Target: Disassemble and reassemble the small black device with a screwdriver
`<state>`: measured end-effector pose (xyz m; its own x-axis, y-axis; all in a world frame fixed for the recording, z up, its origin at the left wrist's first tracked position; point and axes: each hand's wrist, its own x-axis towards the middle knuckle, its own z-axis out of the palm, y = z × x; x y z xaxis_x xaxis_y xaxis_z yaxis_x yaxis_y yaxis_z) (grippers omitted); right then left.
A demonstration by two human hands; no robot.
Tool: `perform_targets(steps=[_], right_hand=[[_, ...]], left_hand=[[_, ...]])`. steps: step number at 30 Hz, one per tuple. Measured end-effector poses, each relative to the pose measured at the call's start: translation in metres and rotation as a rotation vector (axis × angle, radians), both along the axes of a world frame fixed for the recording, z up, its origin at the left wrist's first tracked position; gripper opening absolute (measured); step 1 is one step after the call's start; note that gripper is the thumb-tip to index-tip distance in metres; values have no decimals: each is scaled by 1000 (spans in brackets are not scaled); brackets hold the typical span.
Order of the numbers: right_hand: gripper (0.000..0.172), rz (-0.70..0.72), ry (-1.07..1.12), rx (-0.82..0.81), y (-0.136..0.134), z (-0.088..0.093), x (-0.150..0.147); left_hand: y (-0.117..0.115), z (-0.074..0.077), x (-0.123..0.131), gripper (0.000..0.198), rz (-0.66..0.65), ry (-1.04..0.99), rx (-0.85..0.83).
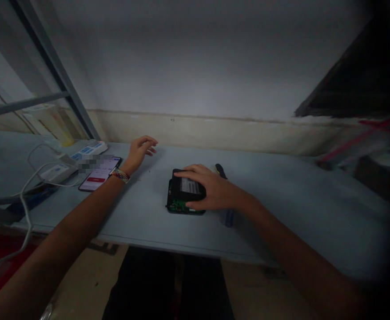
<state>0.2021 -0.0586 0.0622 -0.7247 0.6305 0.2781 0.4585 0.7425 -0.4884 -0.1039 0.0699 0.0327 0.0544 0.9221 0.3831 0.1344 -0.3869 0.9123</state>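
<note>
My right hand point(211, 186) grips a black cover point(189, 186) with a printed label, its fingers across the top and the thumb at the near side. Under the cover is a black casing point(171, 208) with a green circuit board point(177, 205) showing along the near edge. A black and yellow handle point(219, 170) pokes out behind this hand. Close to the right wrist, a bluish see-through item point(227, 218) is partly covered by the forearm. My left hand point(142, 149) hangs over the back of the table with loosely bent fingers apart, holding nothing.
A phone point(99, 175) with a lit screen lies beside my left wrist. White power strips point(60, 171) with a trailing white cable point(23, 200) occupy the left side. Behind them stands a yellowish container point(53, 124) by a metal frame point(70, 95). A wall borders the table's back.
</note>
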Motion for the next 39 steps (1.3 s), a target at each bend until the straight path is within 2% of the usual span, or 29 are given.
perform_targets(steps=[4,7,11,18,25,35,37,39], right_hand=[[81,22,-112,104,-8,-9,-8],[82,25,-152,142,-9,-13,-10],[83,19,-188,142,-7,-16,-9],[82,29,-169,110,-5,-18,-8],[86,40,-172,98,-2,-20,-7],[87,17,-191,50,-3,-21,-7],[80,-3,-177,41,-4,-20,-7],[65,-31,-145,47,-5,-19,-9]], left_hand=[[19,-19,-15,19,141,66,-85],[25,-29,-18,16,146,69,-152],[28,-35,-18,17,117,28,-164],[30,-38,-19,11,114,37,-167],[28,-35,-17,7,111,17,-182],[28,-32,-16,10,117,28,-215],[29,-33,-16,8,109,35,-214],[30,-34,-16,7,107,44,-209]])
